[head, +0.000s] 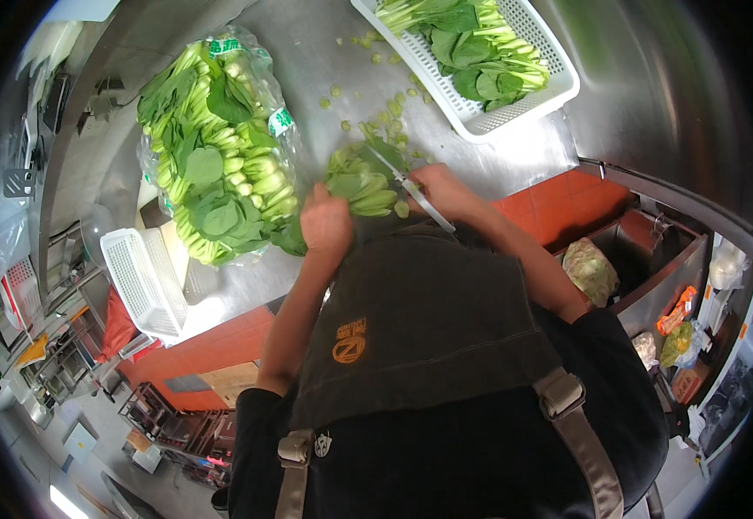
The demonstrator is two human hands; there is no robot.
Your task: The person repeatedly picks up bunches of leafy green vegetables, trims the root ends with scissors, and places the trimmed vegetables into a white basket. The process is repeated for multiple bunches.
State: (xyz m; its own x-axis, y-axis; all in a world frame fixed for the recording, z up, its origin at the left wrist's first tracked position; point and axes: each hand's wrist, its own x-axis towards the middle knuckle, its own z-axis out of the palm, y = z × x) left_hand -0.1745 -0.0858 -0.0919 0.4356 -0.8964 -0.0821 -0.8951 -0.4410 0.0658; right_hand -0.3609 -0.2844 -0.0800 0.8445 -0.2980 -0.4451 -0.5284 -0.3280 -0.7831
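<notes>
My right hand (444, 188) grips a slim pale knife (425, 201), slanting over a small heap of bok choy (366, 185) near the front of the steel table. My left hand (326, 217) is curled at the left edge of this heap, its fingers closed and slightly blurred; whether it grips a stalk is hidden. Left of it, a large pile of bok choy (220, 162) lies on an opened clear plastic bag (279, 120) with green print. Cut stem ends (394, 107) are scattered beyond the heap.
A white perforated basket (473, 123) holding bok choy stands at the back right. Another white basket (146, 279) sits at the table's left front corner. Below the table on the right is an open bin (649, 246) with a bagged vegetable (590, 271) beside its rim.
</notes>
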